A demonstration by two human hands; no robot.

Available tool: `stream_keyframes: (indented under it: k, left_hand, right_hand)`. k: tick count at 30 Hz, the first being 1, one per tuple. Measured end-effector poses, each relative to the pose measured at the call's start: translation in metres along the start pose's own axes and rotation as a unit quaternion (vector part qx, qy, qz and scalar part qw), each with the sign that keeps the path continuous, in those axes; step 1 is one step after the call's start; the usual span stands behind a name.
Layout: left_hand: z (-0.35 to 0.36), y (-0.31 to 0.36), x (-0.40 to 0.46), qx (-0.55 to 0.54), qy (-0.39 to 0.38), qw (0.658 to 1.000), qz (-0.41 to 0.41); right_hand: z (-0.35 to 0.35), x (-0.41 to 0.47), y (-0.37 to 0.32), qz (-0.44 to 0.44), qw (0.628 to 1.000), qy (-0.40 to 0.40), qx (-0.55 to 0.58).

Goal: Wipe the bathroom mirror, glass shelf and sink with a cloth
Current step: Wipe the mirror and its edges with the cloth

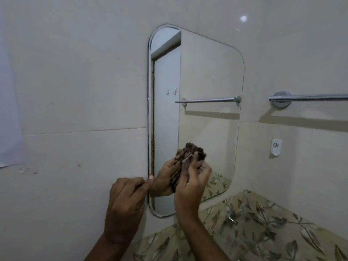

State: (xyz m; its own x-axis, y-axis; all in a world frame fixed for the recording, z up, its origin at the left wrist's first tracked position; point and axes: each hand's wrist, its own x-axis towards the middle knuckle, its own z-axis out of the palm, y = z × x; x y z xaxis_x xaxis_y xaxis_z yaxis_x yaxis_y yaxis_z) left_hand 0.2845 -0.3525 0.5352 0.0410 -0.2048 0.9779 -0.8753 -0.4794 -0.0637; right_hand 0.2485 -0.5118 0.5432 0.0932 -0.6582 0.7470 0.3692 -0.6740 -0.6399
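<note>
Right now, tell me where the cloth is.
In the head view, the brown cloth is bunched in the right hand, pressed against the lower part of the mirror, just right of the left hand.

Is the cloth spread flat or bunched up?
Bunched up: the cloth shows crumpled folds where the right hand presses it against the mirror.

The cloth [190, 155] gripped in the right hand [192, 183] is dark brown with paler tan stripes. Around that grip the mirror [207, 72] shows pale cream and grey. The wall [84, 81] left of the grip is plain cream. Below and right of it, tiles [263, 232] are beige with grey-brown leaves. Up right, the towel bar [310, 97] is shiny silver; the small hook [275, 146] is white.
</note>
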Motion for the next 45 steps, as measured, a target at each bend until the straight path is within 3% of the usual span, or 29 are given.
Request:
stream_keyframes:
  k: [4, 6, 8, 13, 16, 20, 23, 29, 33, 37, 41, 45]
  left_hand:
    - [-0.014, 0.011, 0.012, -0.025, 0.001, 0.999, -0.043]
    - [-0.022, 0.013, 0.022, -0.014, 0.027, 0.998, -0.063]
    - [-0.029, 0.011, 0.036, 0.006, 0.054, 0.996, -0.068]
    - [-0.025, 0.003, 0.078, 0.054, 0.08, 0.995, -0.035]
    - [-0.017, 0.001, 0.096, 0.065, 0.101, 0.993, -0.02]
    - [-0.01, 0.0, 0.101, 0.097, 0.109, 0.989, -0.007]
    - [-0.006, -0.001, 0.098, 0.101, 0.12, 0.987, -0.013]
    - [-0.003, -0.002, 0.097, 0.099, 0.133, 0.986, -0.019]
    - [-0.003, -0.002, 0.095, 0.091, 0.133, 0.987, -0.022]
    - [-0.005, -0.001, 0.098, 0.08, 0.138, 0.987, -0.026]
    - [-0.006, -0.001, 0.1, 0.083, 0.134, 0.987, -0.018]
    - [-0.01, 0.001, 0.101, 0.09, 0.127, 0.988, -0.023]
  right_hand:
    - [0.012, -0.037, -0.03, -0.119, 0.988, -0.074, -0.06]
    - [0.018, -0.046, -0.031, -0.209, 0.966, -0.114, -0.101]
    - [0.019, -0.046, -0.031, -0.242, 0.954, -0.14, -0.106]
    - [0.012, -0.016, -0.022, -0.346, 0.915, -0.16, -0.13]
    - [0.01, 0.011, -0.018, -0.365, 0.911, -0.139, -0.132]
    - [0.004, 0.057, -0.003, -0.305, 0.943, -0.074, -0.111]
    - [-0.011, 0.089, 0.008, -0.15, 0.986, -0.028, -0.063]
    - [-0.037, 0.142, 0.062, -0.067, 0.993, 0.066, -0.074]
    - [-0.047, 0.162, 0.084, -0.035, 0.992, 0.062, -0.101]
    - [-0.049, 0.171, 0.073, 0.034, 0.996, 0.08, -0.026]
    - [-0.05, 0.19, 0.063, 0.083, 0.991, 0.09, -0.044]
    - [-0.048, 0.184, 0.032, 0.071, 0.996, 0.036, -0.045]
